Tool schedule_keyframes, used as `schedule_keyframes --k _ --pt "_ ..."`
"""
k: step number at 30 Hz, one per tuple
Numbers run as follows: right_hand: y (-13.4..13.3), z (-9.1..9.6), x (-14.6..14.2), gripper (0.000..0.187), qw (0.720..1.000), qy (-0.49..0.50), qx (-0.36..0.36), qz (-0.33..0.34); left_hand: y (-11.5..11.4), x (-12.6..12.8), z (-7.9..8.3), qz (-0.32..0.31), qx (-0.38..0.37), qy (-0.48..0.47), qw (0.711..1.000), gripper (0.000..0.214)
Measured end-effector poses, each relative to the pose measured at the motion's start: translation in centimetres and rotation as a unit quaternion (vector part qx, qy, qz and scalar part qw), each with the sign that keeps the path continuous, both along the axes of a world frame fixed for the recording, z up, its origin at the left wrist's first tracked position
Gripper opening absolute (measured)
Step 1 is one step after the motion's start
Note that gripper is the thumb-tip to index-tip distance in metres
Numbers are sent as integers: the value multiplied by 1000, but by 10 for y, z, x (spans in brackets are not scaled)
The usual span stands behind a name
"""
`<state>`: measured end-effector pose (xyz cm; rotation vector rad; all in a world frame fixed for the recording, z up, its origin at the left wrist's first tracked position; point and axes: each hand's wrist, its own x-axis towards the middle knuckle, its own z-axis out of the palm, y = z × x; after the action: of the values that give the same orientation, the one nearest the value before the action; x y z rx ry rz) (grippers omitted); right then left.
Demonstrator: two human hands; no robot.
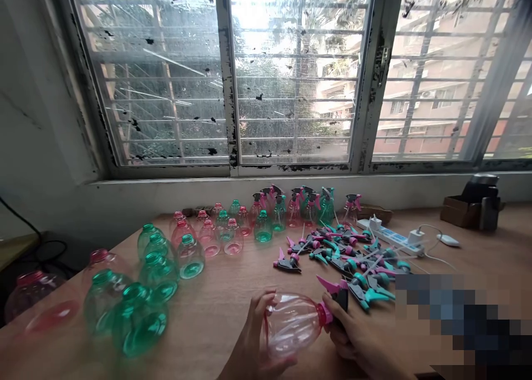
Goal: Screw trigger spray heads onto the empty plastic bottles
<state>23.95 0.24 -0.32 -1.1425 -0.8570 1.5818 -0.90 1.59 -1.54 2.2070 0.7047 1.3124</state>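
A clear pink spray bottle lies on its side in the air above the front of the table, its neck pointing right. My left hand is wrapped round its base. At the neck, my right hand grips the spray head, which is black with a pink trigger and collar and sits on the bottle's mouth. Whether its thread is tight cannot be seen. Just beyond my right hand lies a pile of loose spray heads with pink or turquoise triggers.
Several open green bottles and pink bottles stand on the left of the wooden table. Bottles with spray heads line the back by the window. A white power strip, cables and a cardboard box are at right.
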Motion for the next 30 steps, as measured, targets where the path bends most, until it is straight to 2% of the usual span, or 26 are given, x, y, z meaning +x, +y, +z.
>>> schedule_keyframes --k 6,10,12,14,16,17,18,19,20,21,22,23,26,28,30 --pt "1 5 4 58 998 26 -37 53 -15 -4 18 7 42 55 998 77" --pt "1 6 3 61 991 45 -69 105 -21 -7 22 4 63 95 994 79" --pt "2 7 1 62 992 40 -67 102 -22 -9 24 5 68 99 993 77" --pt "5 13 -2 63 998 1 -19 57 -20 -10 25 14 68 94 993 69" --pt "14 27 -1 64 994 -75 81 8 -16 -10 24 26 56 89 994 67" --pt "22 36 2 64 983 -124 139 0 -14 -10 22 32 45 92 994 73" --pt "31 48 5 62 963 -178 201 13 -12 -9 20 37 32 102 994 85" --pt "42 61 11 57 928 -254 272 9 -11 -9 18 40 20 117 992 98" --pt "56 76 17 53 874 -342 345 -16 -10 -8 16 41 9 138 989 108" --pt "71 91 24 54 804 -438 400 -42 -10 -8 15 41 -3 161 986 115" --pt "86 105 31 58 735 -526 422 -71 -10 -7 14 41 -15 181 983 119" --pt "103 120 38 60 716 -553 419 -85 -11 -7 15 37 -23 197 979 120" --pt "150 152 52 62 682 -603 394 -131 -15 -7 20 35 -37 206 977 119" --pt "176 164 55 62 658 -636 368 -162 -15 -7 25 36 -46 206 977 118" --pt "196 167 52 61 642 -665 341 -169 -14 -8 26 24 -57 208 976 120"
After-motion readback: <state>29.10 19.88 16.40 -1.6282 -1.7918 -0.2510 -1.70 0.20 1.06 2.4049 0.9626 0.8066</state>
